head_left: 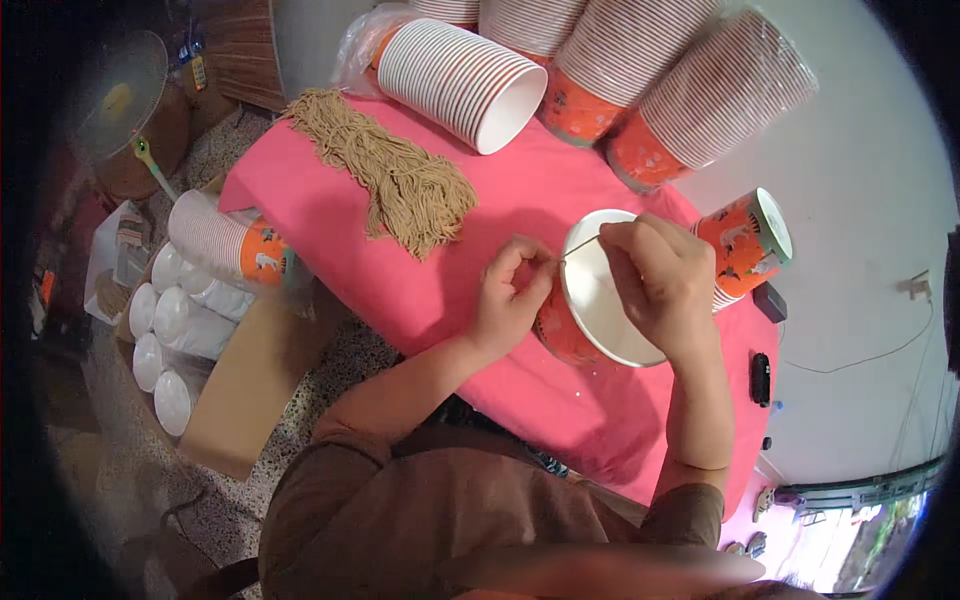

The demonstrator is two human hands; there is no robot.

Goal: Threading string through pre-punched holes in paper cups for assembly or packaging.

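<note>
Two hands met at the left rim of an orange paper bucket (563, 335) standing on pink cloth (530, 420): the left hand (510, 300) had thumb and forefinger pinched on one end of a thin strand (582, 247), the right hand (665, 275) on the other. A hard tug could have torn the rim or tipped the bucket. The right hand hid part of its mouth; whether the strand pierced the wall was unclear. Beyond, the tan cord bundle (400, 180) could have tangled; stacked buckets (530, 25) were cut off above.
</note>
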